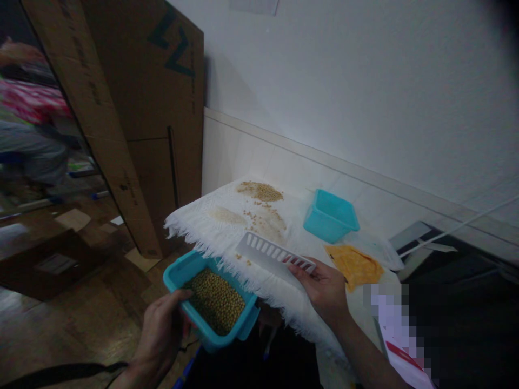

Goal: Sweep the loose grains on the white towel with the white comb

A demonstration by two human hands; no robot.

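My left hand (164, 324) grips the near rim of a teal plastic tub (178, 273) filled with soybeans (217, 300), held just below the front edge of a white fringed cloth (211, 229). My right hand (322, 286) holds a white slotted scraper (267, 254) by one end, its blade lying on the cloth and pointing left. Loose soybeans (259, 190) lie in a pile at the cloth's far side, with scattered beans (259, 216) and pale powdery patches around them.
A second, empty teal tub (330, 215) stands at the cloth's far right. An orange-yellow cloth (354, 266) lies beside my right hand. Large cardboard boxes (141, 108) lean against the wall at left. A white wall rises behind. Wooden floor lies at lower left.
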